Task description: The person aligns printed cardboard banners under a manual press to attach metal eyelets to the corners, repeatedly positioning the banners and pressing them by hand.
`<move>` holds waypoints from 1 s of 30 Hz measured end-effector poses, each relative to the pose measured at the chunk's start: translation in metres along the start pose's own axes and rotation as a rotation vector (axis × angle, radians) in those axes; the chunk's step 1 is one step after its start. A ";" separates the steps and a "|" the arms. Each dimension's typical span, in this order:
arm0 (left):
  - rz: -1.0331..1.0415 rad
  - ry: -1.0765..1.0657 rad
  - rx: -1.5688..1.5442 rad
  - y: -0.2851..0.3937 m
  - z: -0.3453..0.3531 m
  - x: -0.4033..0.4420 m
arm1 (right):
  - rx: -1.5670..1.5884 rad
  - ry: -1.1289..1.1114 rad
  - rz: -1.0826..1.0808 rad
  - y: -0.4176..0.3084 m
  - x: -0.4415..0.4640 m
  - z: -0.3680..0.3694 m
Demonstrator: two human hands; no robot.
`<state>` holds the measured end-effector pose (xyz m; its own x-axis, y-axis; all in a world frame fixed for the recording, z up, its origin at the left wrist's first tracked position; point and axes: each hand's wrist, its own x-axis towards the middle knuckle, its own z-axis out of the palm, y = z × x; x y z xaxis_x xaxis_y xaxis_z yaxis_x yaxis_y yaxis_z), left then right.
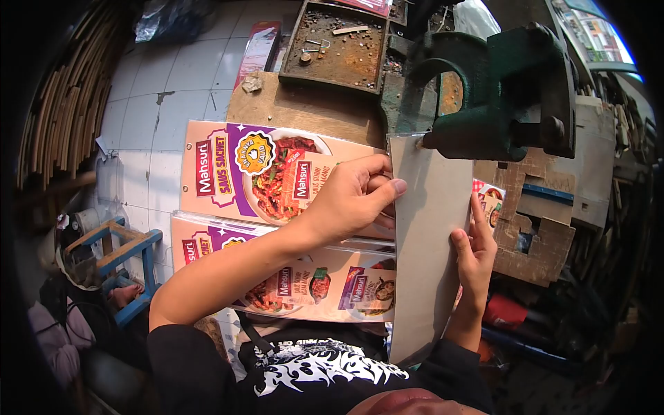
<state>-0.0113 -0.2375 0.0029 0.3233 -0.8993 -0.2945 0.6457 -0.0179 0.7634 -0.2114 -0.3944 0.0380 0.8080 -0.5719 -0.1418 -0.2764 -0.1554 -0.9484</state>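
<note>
Between my hands stands a long grey-backed cardboard sign [427, 242], its plain side toward me and its top edge at the nose of a green hand press [477, 131]. My left hand [360, 194] is closed on the sign's left edge, thumb in front and fingers curled. At the right edge my right hand [474, 252] holds it, thumb on the grey face and fingers along the side. A strip of printed red pattern shows past that edge. Beside my left hand lies a printed Mahsuri sign [277, 173], with more printed signs [311, 283] nearer my body.
Behind the signs is a wooden board [304, 104], then a rusty metal tray [339, 48] with small bits in it. A blue stool frame [131, 263] stands at left, near stacked wooden strips [69, 97]. Worn cardboard [539, 228] lies at right.
</note>
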 end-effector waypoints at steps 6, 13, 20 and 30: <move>0.003 0.015 0.018 -0.001 0.001 0.000 | -0.005 0.001 0.002 0.001 0.000 0.000; 0.014 0.034 -0.003 0.003 0.004 -0.001 | -0.008 -0.004 0.002 0.005 0.000 -0.001; 0.032 0.030 -0.001 0.001 0.003 0.001 | -0.048 -0.004 -0.014 0.001 0.002 -0.001; 0.028 0.010 0.029 -0.001 -0.001 0.000 | -0.024 -0.011 0.030 -0.001 0.000 0.001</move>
<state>-0.0111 -0.2372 0.0008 0.3481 -0.8951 -0.2786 0.6158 -0.0058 0.7879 -0.2111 -0.3935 0.0383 0.8051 -0.5673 -0.1729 -0.3123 -0.1576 -0.9368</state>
